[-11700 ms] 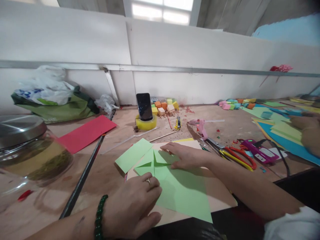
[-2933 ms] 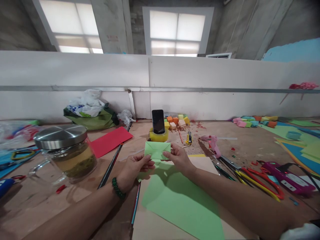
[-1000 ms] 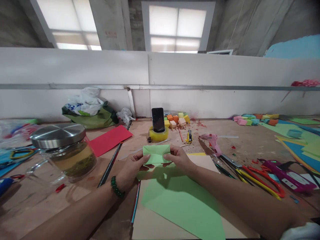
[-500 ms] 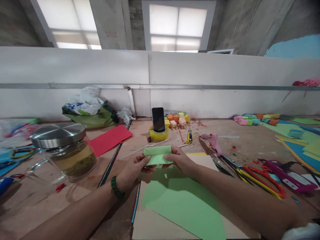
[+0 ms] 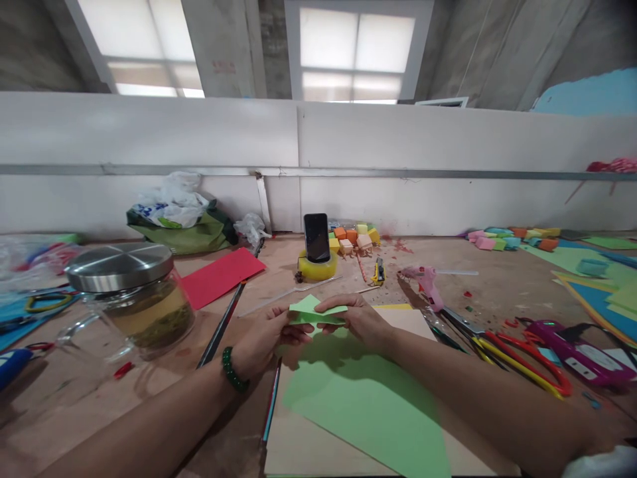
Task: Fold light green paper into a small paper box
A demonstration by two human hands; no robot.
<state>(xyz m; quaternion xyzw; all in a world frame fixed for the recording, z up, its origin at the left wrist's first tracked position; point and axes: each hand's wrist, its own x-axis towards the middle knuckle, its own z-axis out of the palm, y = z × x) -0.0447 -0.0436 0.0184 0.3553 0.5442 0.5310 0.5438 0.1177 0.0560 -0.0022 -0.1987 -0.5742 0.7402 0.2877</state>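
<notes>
Far left on the cluttered workbench [image 5: 497, 285], a lidded glass jar [image 5: 134, 299] beside a red sheet [image 5: 221, 277]. At centre, left hand [image 5: 261, 338] and right hand [image 5: 355, 318] both pinched shut on a small folded green paper [image 5: 313, 311], raised just above a larger green sheet [image 5: 368, 405] on a beige board [image 5: 298, 448]; behind, a phone [image 5: 316, 237] propped in a tape roll [image 5: 316, 267]. To the right, a pink glue gun [image 5: 423, 282] and red scissors [image 5: 527, 365].

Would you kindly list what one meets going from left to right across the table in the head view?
Glass jar with a steel lid → red paper sheet → folded light-green paper held in both hands → pink glue gun → red-and-yellow scissors → purple tool.
</notes>
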